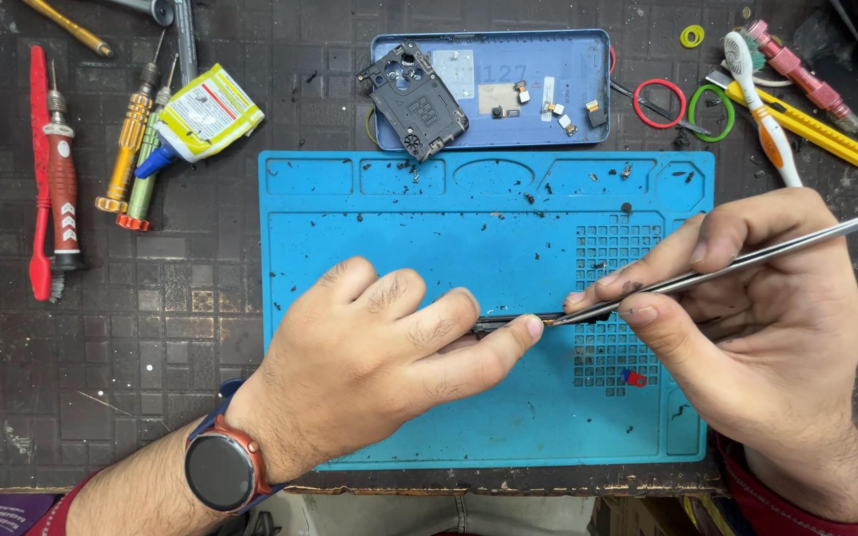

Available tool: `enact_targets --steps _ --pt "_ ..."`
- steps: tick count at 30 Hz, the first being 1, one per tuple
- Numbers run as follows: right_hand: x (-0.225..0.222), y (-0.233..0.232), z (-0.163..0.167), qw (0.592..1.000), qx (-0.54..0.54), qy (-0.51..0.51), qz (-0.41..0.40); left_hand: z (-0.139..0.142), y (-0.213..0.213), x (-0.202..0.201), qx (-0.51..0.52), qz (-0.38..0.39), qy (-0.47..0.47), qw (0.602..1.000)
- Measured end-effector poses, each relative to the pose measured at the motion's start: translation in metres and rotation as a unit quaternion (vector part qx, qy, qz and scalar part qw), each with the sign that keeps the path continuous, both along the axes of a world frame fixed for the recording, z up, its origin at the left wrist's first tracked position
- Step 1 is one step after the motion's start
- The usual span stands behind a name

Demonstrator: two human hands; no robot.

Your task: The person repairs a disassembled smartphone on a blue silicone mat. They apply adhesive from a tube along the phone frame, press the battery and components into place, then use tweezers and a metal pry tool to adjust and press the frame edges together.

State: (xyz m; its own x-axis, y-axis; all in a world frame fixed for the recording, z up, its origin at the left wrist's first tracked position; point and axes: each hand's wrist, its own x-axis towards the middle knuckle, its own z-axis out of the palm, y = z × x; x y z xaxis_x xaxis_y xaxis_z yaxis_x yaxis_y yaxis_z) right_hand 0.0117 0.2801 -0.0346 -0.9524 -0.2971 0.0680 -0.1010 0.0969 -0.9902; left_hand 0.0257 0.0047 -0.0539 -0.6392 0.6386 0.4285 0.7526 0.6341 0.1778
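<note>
Blue silicone work mat point(369, 213): at its centre the left hand point(379, 362) pinches a thin dark flat part point(508, 322) edge-up, steadying it, while the right hand point(747, 308) grips slim metal tweezers point(727, 266) pen-style, tips touching the part's end.

Blue work mat point(399, 228); red screwdriver point(62, 194); yellow-white glue tube point(206, 114); green rubber band point(712, 111).
</note>
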Motion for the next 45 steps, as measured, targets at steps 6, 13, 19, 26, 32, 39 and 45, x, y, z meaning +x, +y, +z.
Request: enact_targets --steps 6,13,19,26,32,39,45 --pt "-0.0001 -0.0007 -0.0001 1.000 -0.001 0.004 0.002 -0.0005 -0.0001 0.0006 -0.002 0.001 0.004 1.000" --pt "0.0006 -0.0013 -0.0014 1.000 -0.002 0.010 -0.003 -0.0002 -0.0007 0.0004 -0.010 0.002 0.010 1.000" --pt "0.0020 -0.0004 -0.0025 1.000 -0.007 0.013 -0.006 -0.0003 -0.0002 0.0005 -0.010 0.003 0.009 1.000" --pt "0.0020 0.0008 -0.0028 1.000 -0.004 0.018 0.001 -0.0015 0.0005 0.0007 -0.009 0.006 0.011 1.000" --pt "0.0003 0.0004 -0.0024 1.000 -0.003 0.020 0.007 -0.0025 0.0003 0.0006 -0.007 0.004 0.013 1.000" --pt "0.0008 0.0007 -0.0029 1.000 0.002 0.012 0.001 -0.0035 0.0002 0.0008 -0.005 0.005 0.011 1.000" --pt "0.0006 0.0018 -0.0038 1.000 -0.001 0.010 0.005 -0.0050 0.0007 0.0011 -0.004 0.006 0.014 1.000"
